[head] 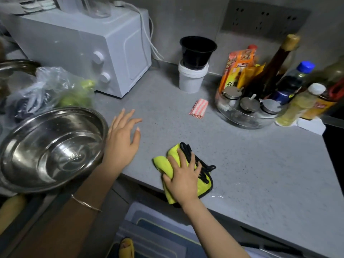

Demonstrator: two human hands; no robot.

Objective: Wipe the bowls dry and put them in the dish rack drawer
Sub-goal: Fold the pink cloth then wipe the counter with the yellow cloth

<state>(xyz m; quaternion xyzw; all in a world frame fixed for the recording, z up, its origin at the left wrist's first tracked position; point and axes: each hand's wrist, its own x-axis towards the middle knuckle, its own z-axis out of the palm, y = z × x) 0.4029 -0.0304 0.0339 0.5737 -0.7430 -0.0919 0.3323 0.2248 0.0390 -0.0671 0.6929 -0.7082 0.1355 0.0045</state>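
Wiping looks not yet begun: the steel bowl at the bench's left edge looks wet. The right hand presses spread fingers on the yellow cloth; the left hand is spread and empty.

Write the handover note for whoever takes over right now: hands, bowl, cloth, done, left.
Left hand: open, above the grey speckled counter beside the rim of the large stainless steel bowl.
Right hand: rests spread on the yellow-and-black folded cloth at the counter's front edge.
Bowl: at left, upright, looks wet inside.
Done: nothing visibly.
To do: wipe the bowl, put it in the dish rack drawer, which is not in view.
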